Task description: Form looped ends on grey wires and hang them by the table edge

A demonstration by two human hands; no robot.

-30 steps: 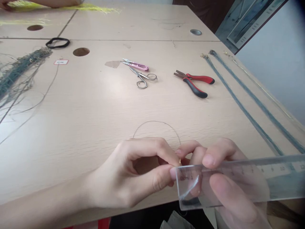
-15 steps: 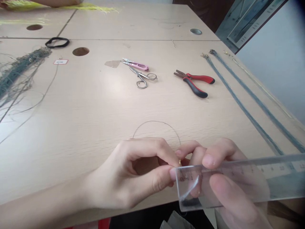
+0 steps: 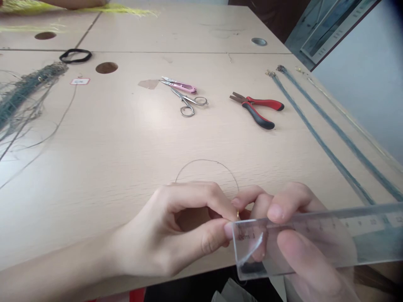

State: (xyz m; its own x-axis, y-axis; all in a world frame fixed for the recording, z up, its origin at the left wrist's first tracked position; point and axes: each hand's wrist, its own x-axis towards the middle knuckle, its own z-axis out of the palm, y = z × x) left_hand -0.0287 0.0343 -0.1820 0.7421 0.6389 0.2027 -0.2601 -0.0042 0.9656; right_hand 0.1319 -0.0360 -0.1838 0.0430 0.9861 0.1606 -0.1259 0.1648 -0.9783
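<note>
My right hand (image 3: 302, 235) grips a clear plastic ruler (image 3: 340, 247) between thumb and fingers, its zero end pointing left. My left hand (image 3: 185, 226) is closed in a pinch, thumb and index finger meeting right at that end. A tiny gold fitting (image 3: 237, 214) shows between the fingertips of both hands, just above the ruler's edge. Behind the hands a thin dark cord (image 3: 203, 160) arches over the table, both its ends running down behind my fingers. How the cord meets the fitting is hidden by my fingers.
Flat-nose pliers (image 3: 258, 113), small scissors (image 3: 188, 102) and pink thread snips (image 3: 184, 87) lie ahead. Blue-grey cord bundles (image 3: 327, 138) run along the right. A tangled cord bundle (image 3: 28, 92), a black band (image 3: 75, 55) and a label (image 3: 80, 81) are left. Another person's arm (image 3: 72, 3) rests over yellow fibres (image 3: 132, 11).
</note>
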